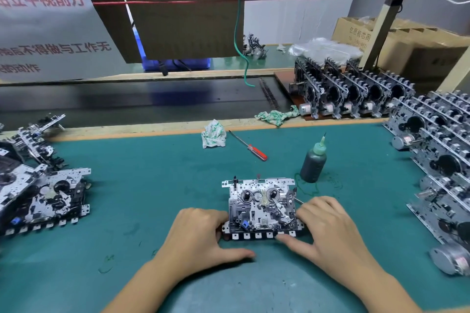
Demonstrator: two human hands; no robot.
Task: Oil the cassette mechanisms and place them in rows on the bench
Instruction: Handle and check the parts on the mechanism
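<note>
One cassette mechanism (260, 207) lies flat on the green mat (152, 185), right in front of me. My left hand (201, 236) grips its left edge with curled fingers, and the thumb lies stretched out on the mat. My right hand (328, 231) holds the right edge, its thumb touching the white front keys. A thin metal rod tip (299, 201) sticks out by the right fingers. The dark oil bottle (313, 164) with a green nozzle stands upright just behind the mechanism, with no hand on it.
Rows of upright mechanisms (437, 160) fill the right side, with more on a board (351, 94) at the back right. A loose pile of mechanisms (38, 185) lies at the left. A red-handled screwdriver (256, 152) and crumpled rags (213, 134) lie behind, before a dark conveyor belt (127, 99).
</note>
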